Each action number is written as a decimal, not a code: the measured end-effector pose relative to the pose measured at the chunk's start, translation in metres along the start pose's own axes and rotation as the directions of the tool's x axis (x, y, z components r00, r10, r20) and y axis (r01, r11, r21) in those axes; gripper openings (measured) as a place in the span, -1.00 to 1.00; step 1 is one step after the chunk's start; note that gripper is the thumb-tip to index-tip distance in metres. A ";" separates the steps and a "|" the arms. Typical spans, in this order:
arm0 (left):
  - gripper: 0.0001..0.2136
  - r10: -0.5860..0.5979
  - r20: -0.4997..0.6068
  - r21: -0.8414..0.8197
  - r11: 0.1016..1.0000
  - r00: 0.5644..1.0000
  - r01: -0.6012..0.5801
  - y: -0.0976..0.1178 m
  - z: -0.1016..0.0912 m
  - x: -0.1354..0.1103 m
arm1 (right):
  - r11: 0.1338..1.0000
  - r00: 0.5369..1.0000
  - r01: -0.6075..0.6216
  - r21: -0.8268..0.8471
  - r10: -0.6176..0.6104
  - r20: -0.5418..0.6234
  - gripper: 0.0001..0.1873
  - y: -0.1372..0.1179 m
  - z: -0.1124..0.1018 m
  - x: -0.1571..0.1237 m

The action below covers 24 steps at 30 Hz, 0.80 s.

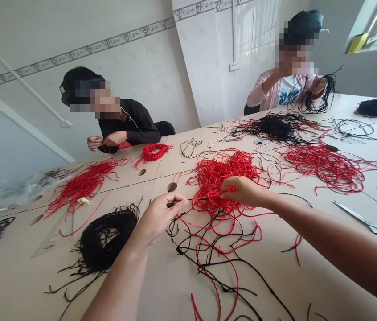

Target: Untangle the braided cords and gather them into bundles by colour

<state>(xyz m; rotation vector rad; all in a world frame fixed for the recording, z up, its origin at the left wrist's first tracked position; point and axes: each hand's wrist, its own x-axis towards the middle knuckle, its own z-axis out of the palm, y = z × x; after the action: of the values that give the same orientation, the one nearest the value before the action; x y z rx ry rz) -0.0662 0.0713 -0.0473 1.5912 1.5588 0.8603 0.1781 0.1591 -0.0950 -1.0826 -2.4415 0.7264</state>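
Black cord (pixel 202 199) stretches at the near side of a tangled red pile (pixel 230 167) on the desk (pixel 161 285), pinched between the thumb and curled fingers of a worker's left hand (pixel 163 216), its forearm angled up from below. Opposite, the right hand (pixel 243 191) reaches in over the pile from the right, thumb and forefinger close together; whether they grip the cord's other end cannot be told. Loose strands (pixel 202 269) in red and black trail below both hands.

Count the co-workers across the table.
2: a co-worker in black, at the table's far edge on the left; a co-worker in pink, farther right, holding black cords.
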 end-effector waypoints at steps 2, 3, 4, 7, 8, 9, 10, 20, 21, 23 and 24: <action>-0.73 -0.020 -0.030 -0.011 1.000 0.999 0.020 -0.001 -0.007 -0.010 | 0.997 0.995 -0.079 0.023 0.080 -0.051 -0.82 0.007 0.000 -0.002; -0.73 -0.030 -0.047 -0.021 0.999 0.998 0.030 -0.001 -0.009 -0.015 | 0.993 0.990 -0.116 0.036 0.118 -0.076 -0.81 0.010 0.000 -0.003; -0.72 -0.039 -0.067 -0.033 0.999 0.997 0.037 -0.001 -0.012 -0.019 | 0.988 0.983 -0.148 0.050 0.152 -0.100 -0.81 0.013 0.000 -0.004; -0.72 -0.062 -0.117 -0.072 0.996 0.991 0.054 -0.002 -0.015 -0.026 | 0.972 0.962 -0.217 0.094 0.229 -0.148 -0.80 0.016 0.000 -0.005; -0.72 -0.069 -0.129 -0.086 0.995 0.989 0.058 -0.002 -0.015 -0.027 | 0.966 0.956 -0.232 0.110 0.248 -0.157 -0.79 0.016 0.000 -0.005; -0.72 -0.075 -0.142 -0.101 0.993 0.987 0.061 -0.002 -0.014 -0.026 | 0.961 0.950 -0.246 0.128 0.265 -0.166 -0.79 0.016 -0.001 -0.005; -0.71 -0.081 -0.158 -0.116 0.991 0.984 0.063 -0.003 -0.014 -0.025 | 0.955 0.943 -0.259 0.147 0.282 -0.174 -0.79 0.016 -0.001 -0.004; -0.82 -0.029 -0.376 -0.311 0.945 0.926 -0.097 0.027 -0.041 -0.048 | 0.853 0.797 -0.325 0.409 0.480 -0.366 -0.69 0.040 -0.040 0.018; -0.84 -0.033 -0.381 -0.340 0.934 0.924 -0.106 0.034 -0.043 -0.053 | 0.859 0.791 -0.319 0.401 0.475 -0.387 -0.69 0.039 -0.044 0.018; -0.85 -0.046 -0.374 -0.411 0.904 0.926 -0.121 0.048 -0.045 -0.062 | 0.886 0.780 -0.307 0.347 0.443 -0.441 -0.62 0.028 -0.047 0.012; -0.85 -0.051 -0.363 -0.450 0.884 0.930 -0.127 0.055 -0.044 -0.066 | 0.907 0.781 -0.291 0.306 0.410 -0.471 -0.56 0.018 -0.046 0.007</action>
<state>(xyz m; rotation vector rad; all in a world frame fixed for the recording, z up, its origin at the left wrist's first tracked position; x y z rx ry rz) -0.0788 0.0084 0.0246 1.1539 1.4135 1.4995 0.2080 0.1884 -0.0676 -1.4455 -1.6711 0.6708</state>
